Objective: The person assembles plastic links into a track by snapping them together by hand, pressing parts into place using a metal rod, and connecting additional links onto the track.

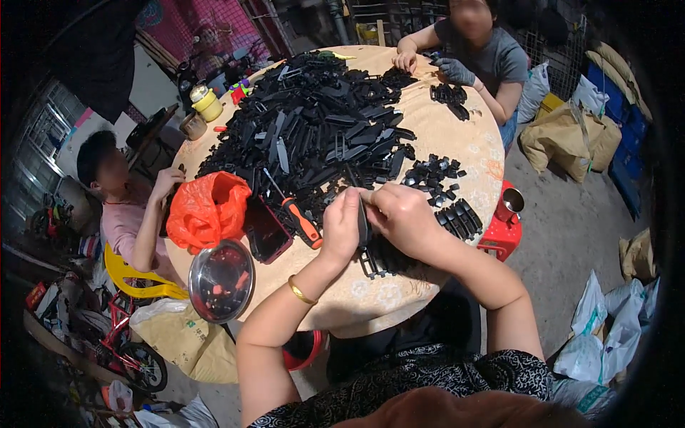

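Note:
Near the front of the round table, my left hand (341, 227) and my right hand (405, 215) come together on a long black plastic part (364, 227). My left fingers grip its left side, and my right fingers pinch its upper end. Beneath my hands lies a black frame-like piece (371, 262), partly hidden by my right wrist. A row of black slatted pieces (460, 218) sits beside my right forearm, with small loose black pieces (434, 175) beyond it. An orange-handled screwdriver (302, 224) rests left of my left hand.
A large heap of black plastic parts (300, 121) covers the table's middle. To the left are a red plastic bag (207, 210), a dark phone-like slab (267, 232) and a metal bowl (214, 303). One person (492, 57) sits far right, another (125, 207) at left. A red stool (505, 239) stands right.

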Demonstrator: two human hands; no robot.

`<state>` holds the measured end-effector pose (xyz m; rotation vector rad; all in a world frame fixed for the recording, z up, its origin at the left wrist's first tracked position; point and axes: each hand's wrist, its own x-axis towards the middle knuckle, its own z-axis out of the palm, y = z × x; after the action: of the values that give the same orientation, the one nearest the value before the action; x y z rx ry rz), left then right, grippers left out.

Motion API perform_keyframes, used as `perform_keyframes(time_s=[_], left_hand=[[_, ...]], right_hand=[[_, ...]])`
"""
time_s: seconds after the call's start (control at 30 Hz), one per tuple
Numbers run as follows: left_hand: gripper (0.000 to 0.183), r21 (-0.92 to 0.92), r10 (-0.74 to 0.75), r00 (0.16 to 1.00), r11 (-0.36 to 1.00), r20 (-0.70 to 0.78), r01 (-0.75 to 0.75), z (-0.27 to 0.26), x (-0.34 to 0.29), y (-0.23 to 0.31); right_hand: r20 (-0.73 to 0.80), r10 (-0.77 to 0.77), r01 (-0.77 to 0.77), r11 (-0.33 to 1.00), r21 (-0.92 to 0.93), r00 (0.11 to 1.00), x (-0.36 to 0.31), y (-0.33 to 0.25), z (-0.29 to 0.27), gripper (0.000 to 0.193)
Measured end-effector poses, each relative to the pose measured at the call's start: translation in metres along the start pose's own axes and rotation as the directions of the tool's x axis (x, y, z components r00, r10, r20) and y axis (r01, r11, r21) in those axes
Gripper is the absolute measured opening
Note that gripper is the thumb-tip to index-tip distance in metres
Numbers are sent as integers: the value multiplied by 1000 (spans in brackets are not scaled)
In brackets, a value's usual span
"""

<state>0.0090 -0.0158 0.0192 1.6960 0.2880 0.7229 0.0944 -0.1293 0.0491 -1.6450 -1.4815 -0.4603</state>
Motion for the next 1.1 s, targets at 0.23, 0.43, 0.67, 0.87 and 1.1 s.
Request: perform_keyframes(time_s=[0.23, 0.43, 0.67, 0.87, 1.1], left_hand=[[40, -25, 38, 999, 999, 22, -37, -4, 0, -1], [39, 137, 90, 994, 987, -62, -81, 0, -6, 3], [41, 259, 160, 987, 953, 2, -155, 4, -6, 14], [37, -6, 1, 995, 1000, 96, -1, 16, -4, 17], [29, -44, -110, 901, 989, 420, 141, 39, 20, 27]], right_hand=[[171, 12, -50, 974, 220, 985, 0, 1, -11, 23], [135, 61, -99, 948, 301, 989, -14, 1, 0, 27], [93, -26, 1, 965, 262, 995, -22, 3, -10, 42], [-51, 144, -136, 982, 134, 988, -36, -10, -17, 48], [-116, 369, -368, 929, 32, 922, -51, 23, -86, 46]])
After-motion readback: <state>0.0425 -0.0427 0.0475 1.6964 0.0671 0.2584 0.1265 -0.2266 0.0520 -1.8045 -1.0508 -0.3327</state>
